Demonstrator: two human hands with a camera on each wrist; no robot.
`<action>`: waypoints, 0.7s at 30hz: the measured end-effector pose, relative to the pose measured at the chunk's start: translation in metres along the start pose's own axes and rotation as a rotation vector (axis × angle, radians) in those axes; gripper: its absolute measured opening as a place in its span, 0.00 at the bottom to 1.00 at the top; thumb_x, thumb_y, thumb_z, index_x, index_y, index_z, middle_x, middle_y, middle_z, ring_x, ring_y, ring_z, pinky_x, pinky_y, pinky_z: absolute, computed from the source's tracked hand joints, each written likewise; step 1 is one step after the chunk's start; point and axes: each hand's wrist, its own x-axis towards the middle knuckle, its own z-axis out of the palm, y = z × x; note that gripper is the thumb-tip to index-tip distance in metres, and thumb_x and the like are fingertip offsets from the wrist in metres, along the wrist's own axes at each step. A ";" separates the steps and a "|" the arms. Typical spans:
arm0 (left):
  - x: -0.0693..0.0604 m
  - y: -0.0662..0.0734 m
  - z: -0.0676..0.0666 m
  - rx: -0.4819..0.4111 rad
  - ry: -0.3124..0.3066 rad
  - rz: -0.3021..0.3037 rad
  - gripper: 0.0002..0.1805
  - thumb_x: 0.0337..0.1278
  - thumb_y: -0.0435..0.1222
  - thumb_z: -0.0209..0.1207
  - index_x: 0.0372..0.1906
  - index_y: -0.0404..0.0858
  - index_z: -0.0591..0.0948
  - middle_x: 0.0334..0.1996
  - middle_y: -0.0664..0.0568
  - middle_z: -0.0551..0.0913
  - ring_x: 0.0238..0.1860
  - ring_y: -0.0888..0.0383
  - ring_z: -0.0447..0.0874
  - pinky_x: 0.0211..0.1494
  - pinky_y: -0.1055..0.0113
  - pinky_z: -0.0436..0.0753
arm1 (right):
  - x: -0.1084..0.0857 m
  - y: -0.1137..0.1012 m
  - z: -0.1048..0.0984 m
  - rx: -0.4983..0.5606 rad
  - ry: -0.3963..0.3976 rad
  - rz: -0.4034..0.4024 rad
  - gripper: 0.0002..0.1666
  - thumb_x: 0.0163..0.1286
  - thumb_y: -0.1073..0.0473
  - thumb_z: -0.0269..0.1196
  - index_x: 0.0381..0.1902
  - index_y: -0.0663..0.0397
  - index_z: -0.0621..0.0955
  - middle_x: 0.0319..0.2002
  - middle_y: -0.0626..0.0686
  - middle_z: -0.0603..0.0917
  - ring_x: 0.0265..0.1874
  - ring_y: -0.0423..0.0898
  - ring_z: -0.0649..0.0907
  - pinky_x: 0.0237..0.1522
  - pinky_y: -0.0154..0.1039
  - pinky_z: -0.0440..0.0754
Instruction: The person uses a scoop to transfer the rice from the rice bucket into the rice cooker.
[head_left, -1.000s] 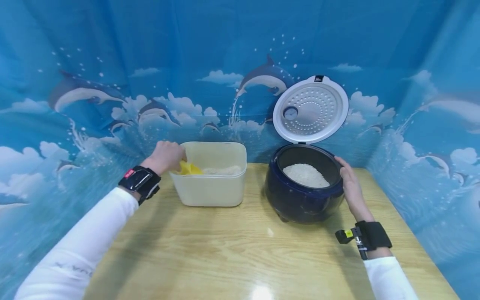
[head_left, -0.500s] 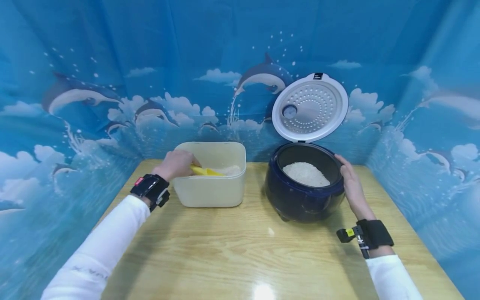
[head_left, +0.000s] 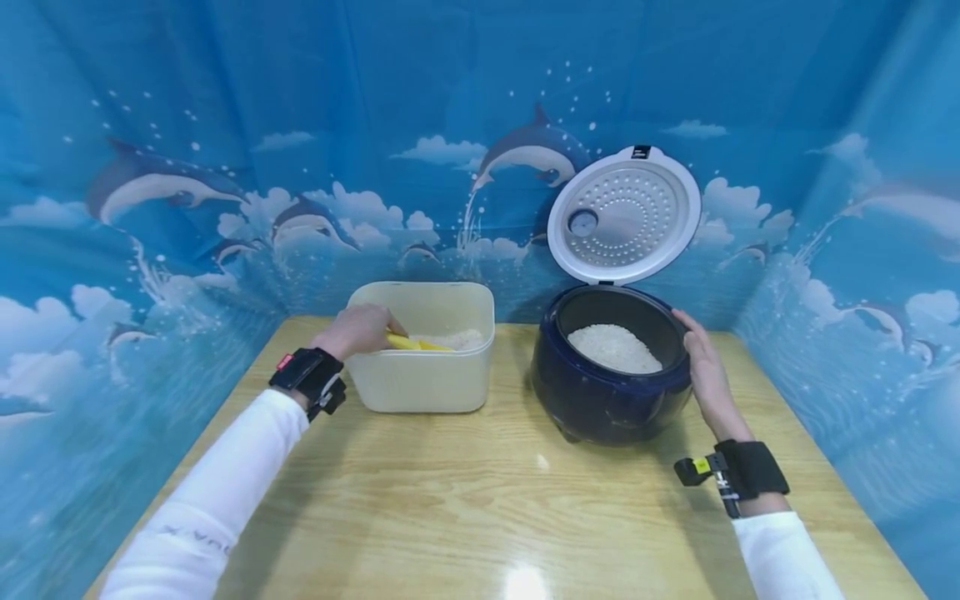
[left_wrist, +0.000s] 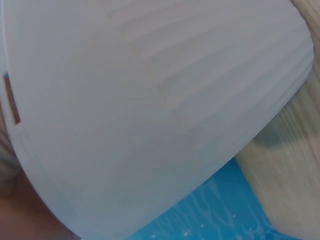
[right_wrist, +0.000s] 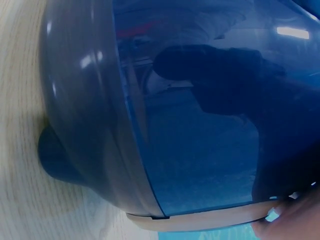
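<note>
The left hand (head_left: pixel 365 327) grips a yellow scoop (head_left: pixel 416 342) inside the cream bin (head_left: pixel 420 385), at its left side; the fingers are partly hidden by the bin's rim. White rice (head_left: pixel 465 339) lies in the bin. In the left wrist view the bin's ribbed side (left_wrist: pixel 150 110) fills most of the picture. The right hand (head_left: pixel 708 375) rests with extended fingers on the right side of the dark blue rice cooker (head_left: pixel 607 408), which holds white rice (head_left: pixel 615 348). In the right wrist view, the cooker's glossy side (right_wrist: pixel 210 150) is close, and part of the hand (right_wrist: pixel 295 220) shows at the lower right.
The cooker's silver lid (head_left: pixel 626 217) stands raised behind its bowl. Both containers stand on a wooden table (head_left: pixel 450 508), with a gap between them. Blue curtains (head_left: pixel 420 83) printed with dolphins surround the table at the back and sides.
The left hand has moved rightward with the yellow scoop, whose blade now lies lower and farther into the bin. The right hand stays on the cooker.
</note>
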 end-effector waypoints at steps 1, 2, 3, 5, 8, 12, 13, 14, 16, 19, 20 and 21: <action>0.000 0.000 0.000 0.001 0.005 0.004 0.15 0.66 0.34 0.64 0.56 0.41 0.87 0.54 0.42 0.86 0.50 0.46 0.80 0.52 0.54 0.77 | 0.000 0.000 0.000 -0.001 0.000 0.001 0.33 0.86 0.51 0.33 0.80 0.62 0.52 0.80 0.65 0.48 0.78 0.64 0.46 0.76 0.59 0.40; 0.001 0.000 0.001 0.005 0.011 0.012 0.15 0.66 0.35 0.64 0.56 0.41 0.87 0.54 0.42 0.86 0.50 0.46 0.81 0.52 0.54 0.77 | 0.001 0.000 0.000 -0.002 0.000 0.000 0.33 0.86 0.51 0.32 0.80 0.62 0.52 0.80 0.66 0.48 0.78 0.64 0.46 0.77 0.58 0.40; 0.001 0.000 0.001 0.008 0.016 0.020 0.15 0.66 0.35 0.64 0.56 0.41 0.87 0.53 0.42 0.86 0.50 0.46 0.81 0.52 0.53 0.78 | 0.001 -0.001 0.000 -0.004 0.002 0.000 0.32 0.86 0.52 0.32 0.80 0.62 0.53 0.80 0.66 0.49 0.79 0.64 0.46 0.77 0.57 0.40; 0.001 -0.001 0.002 0.018 0.030 0.023 0.15 0.66 0.37 0.64 0.56 0.42 0.87 0.53 0.43 0.86 0.51 0.45 0.81 0.52 0.52 0.78 | 0.002 -0.002 0.000 -0.005 0.003 -0.001 0.32 0.86 0.53 0.32 0.80 0.63 0.53 0.80 0.66 0.49 0.79 0.63 0.46 0.77 0.56 0.40; -0.001 -0.005 0.001 0.040 0.050 0.015 0.16 0.65 0.40 0.66 0.56 0.42 0.87 0.54 0.43 0.86 0.53 0.43 0.81 0.52 0.49 0.78 | 0.004 -0.002 0.001 -0.013 0.002 -0.003 0.32 0.86 0.54 0.32 0.79 0.64 0.54 0.79 0.66 0.50 0.78 0.64 0.47 0.77 0.54 0.41; -0.005 -0.011 -0.004 0.050 0.081 0.005 0.20 0.60 0.45 0.70 0.56 0.44 0.87 0.54 0.43 0.86 0.53 0.42 0.82 0.52 0.48 0.77 | 0.004 0.002 0.002 -0.003 -0.003 0.002 0.32 0.86 0.54 0.32 0.79 0.66 0.53 0.79 0.67 0.48 0.78 0.65 0.46 0.77 0.56 0.40; -0.006 -0.013 -0.006 0.053 0.089 0.007 0.21 0.59 0.46 0.70 0.56 0.44 0.87 0.53 0.44 0.87 0.52 0.42 0.82 0.51 0.48 0.78 | 0.003 0.003 0.001 0.000 -0.003 0.005 0.32 0.86 0.54 0.32 0.79 0.66 0.53 0.79 0.67 0.48 0.78 0.65 0.46 0.77 0.56 0.40; -0.007 -0.013 -0.008 0.059 0.097 0.012 0.22 0.59 0.46 0.70 0.56 0.44 0.87 0.53 0.43 0.87 0.52 0.43 0.82 0.50 0.49 0.78 | 0.003 0.004 0.001 0.005 -0.002 0.006 0.32 0.86 0.54 0.32 0.79 0.66 0.53 0.80 0.67 0.48 0.78 0.65 0.46 0.77 0.57 0.40; -0.010 -0.014 -0.012 0.062 0.107 0.009 0.23 0.59 0.47 0.71 0.58 0.44 0.86 0.53 0.43 0.87 0.48 0.45 0.84 0.45 0.53 0.79 | 0.003 0.005 0.000 0.010 -0.002 0.005 0.32 0.86 0.54 0.32 0.79 0.66 0.52 0.79 0.67 0.48 0.78 0.65 0.45 0.77 0.57 0.40; -0.016 -0.015 -0.018 0.066 0.120 0.003 0.25 0.59 0.48 0.70 0.60 0.44 0.85 0.53 0.42 0.86 0.39 0.49 0.82 0.37 0.60 0.75 | 0.003 0.004 -0.001 0.012 -0.009 0.010 0.32 0.86 0.53 0.32 0.80 0.64 0.52 0.80 0.66 0.47 0.78 0.64 0.45 0.77 0.57 0.39; -0.018 -0.015 -0.020 0.059 0.123 0.003 0.25 0.59 0.48 0.70 0.60 0.44 0.84 0.53 0.41 0.86 0.37 0.51 0.81 0.34 0.62 0.73 | 0.002 0.004 -0.001 0.014 -0.010 0.013 0.32 0.86 0.52 0.32 0.80 0.64 0.52 0.80 0.66 0.47 0.78 0.64 0.45 0.77 0.57 0.39; -0.019 -0.016 -0.021 0.050 0.124 -0.001 0.26 0.59 0.48 0.70 0.61 0.45 0.84 0.52 0.41 0.86 0.35 0.52 0.79 0.33 0.63 0.70 | 0.001 0.003 -0.001 0.015 -0.011 0.014 0.32 0.86 0.52 0.32 0.80 0.63 0.52 0.80 0.66 0.47 0.79 0.64 0.44 0.77 0.57 0.39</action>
